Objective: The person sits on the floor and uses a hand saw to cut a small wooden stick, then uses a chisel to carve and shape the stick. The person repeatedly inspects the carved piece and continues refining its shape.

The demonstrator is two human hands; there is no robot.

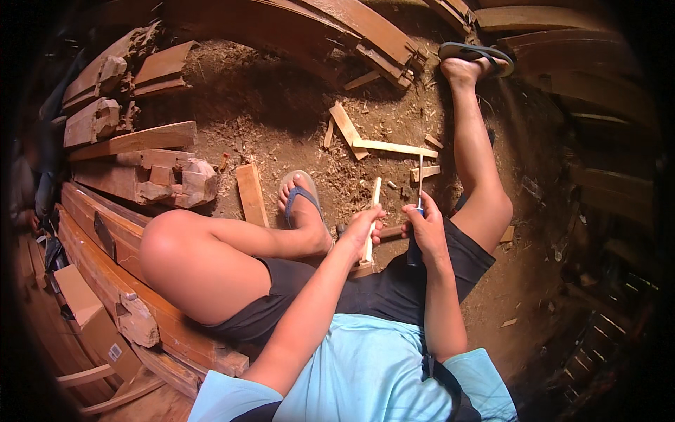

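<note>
In front of my lap, my left hand [364, 226] is closed round a thin, pale wood strip [373, 204]. The strip stands out both above and below the fingers. Just to its right, my right hand [427, 228] grips a screwdriver [415, 254] by its dark blue handle. Its long, thin metal shaft points away from me, apart from the held strip. The shaft's far end overlaps a pale, flat wood strip [397, 148] in the picture; I cannot tell whether they touch. A short wood piece [426, 172] lies beside the shaft.
Wood shavings cover the dirt floor [239, 77] between my spread legs. A loose board [251, 195] lies left of my sandalled foot [304, 205]. Stacked carved timbers [151, 176] line the left side, with a cardboard box [105, 337] near them. More planks [351, 21] lie ahead.
</note>
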